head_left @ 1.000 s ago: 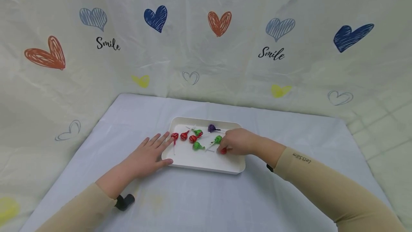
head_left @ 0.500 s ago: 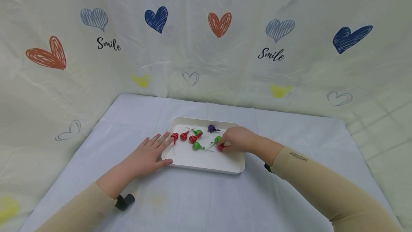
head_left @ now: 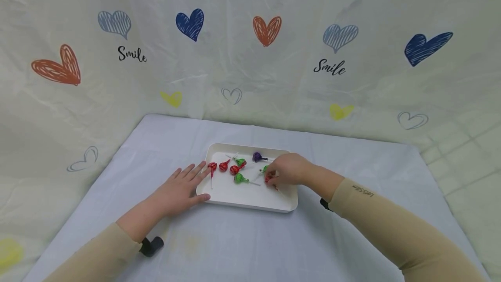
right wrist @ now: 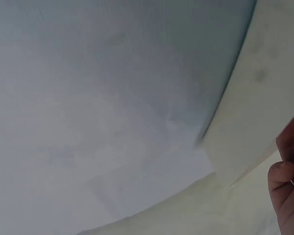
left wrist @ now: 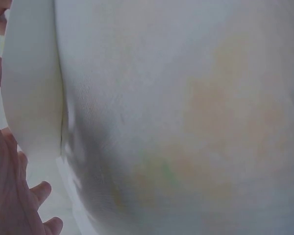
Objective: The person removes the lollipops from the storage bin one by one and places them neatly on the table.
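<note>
Several wrapped lollipops lie in a shallow white tray (head_left: 235, 196). My right hand (head_left: 291, 169) reaches in over its right side, its curled fingers on a red lollipop (head_left: 268, 178) that they partly hide. Just behind that, a green lollipop (head_left: 264, 169) is partly covered by the same hand. My left hand (head_left: 182, 191) has its fingers spread, resting on the tray's left rim beside another red lollipop (head_left: 212, 166). In the left wrist view some left fingers (left wrist: 41, 191) show by the tray wall; in the right wrist view the right thumb (right wrist: 281, 172) is bent.
Toward the back of the tray lies a purple lollipop (head_left: 257, 156), its stick running toward the right hand. More red and green lollipops, such as a green one (head_left: 239, 178), cluster left of centre. A white cloth (head_left: 235, 247) covers the table; a heart-printed sheet (head_left: 289, 82) hangs behind.
My right fingers have shifted the red lollipop slightly left and back, and its twisted wrapper end now points toward the front right. The left hand has stayed in place.
</note>
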### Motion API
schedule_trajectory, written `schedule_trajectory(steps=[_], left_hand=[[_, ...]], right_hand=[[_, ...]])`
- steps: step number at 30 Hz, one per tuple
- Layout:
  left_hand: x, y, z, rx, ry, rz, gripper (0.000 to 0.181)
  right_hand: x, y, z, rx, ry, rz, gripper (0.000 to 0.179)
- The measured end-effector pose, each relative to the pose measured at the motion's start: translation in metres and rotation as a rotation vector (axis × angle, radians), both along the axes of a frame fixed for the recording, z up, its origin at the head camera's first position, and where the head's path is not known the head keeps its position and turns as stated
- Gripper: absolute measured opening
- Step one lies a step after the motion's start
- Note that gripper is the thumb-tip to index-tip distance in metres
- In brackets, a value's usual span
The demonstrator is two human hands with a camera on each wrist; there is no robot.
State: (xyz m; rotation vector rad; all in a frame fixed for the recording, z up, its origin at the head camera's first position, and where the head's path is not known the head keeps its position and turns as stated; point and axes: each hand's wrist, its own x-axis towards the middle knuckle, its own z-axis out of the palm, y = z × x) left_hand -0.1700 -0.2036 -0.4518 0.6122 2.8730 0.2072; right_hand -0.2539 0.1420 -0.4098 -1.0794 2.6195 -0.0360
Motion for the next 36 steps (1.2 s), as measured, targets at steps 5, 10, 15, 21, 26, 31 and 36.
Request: schedule_trajectory(steps=[5, 10, 15, 21, 26, 31, 36], left_hand=[[0.0002, 0.0008, 0.0006, 0.0, 0.008, -0.004, 0.088], [0.0, 0.0008, 0.0013, 0.006, 0.015, -0.01, 0.088], [-0.0008, 0.0005, 0.0008, -0.003, 0.032, -0.026, 0.087], [-0.0017, -0.0006, -0.0001, -0.024, 0.059, -0.054, 0.086], [-0.002, -0.0009, 0.0009, -0.034, 0.054, -0.063, 0.087], [-0.0002, -0.0004, 0.0028, -0.027, 0.04, -0.063, 0.087], [0.0002, -0.0002, 0.0036, -0.031, 0.048, -0.072, 0.087]], right_hand=[[-0.0026, 0.0051, 0.0049, 0.0, -0.046, -0.01, 0.025], [-0.002, 0.0056, 0.0028, 0.023, -0.063, 0.015, 0.027], [-0.0007, 0.0048, 0.0021, 0.017, -0.051, 0.043, 0.028], [0.001, 0.002, 0.0005, 0.018, -0.078, 0.016, 0.026], [0.0014, 0.0004, -0.0023, 0.013, -0.098, -0.009, 0.024], [0.0018, 0.003, -0.0033, 0.001, -0.111, -0.037, 0.023], [-0.0014, 0.0103, -0.0009, -0.043, -0.118, -0.097, 0.023]])
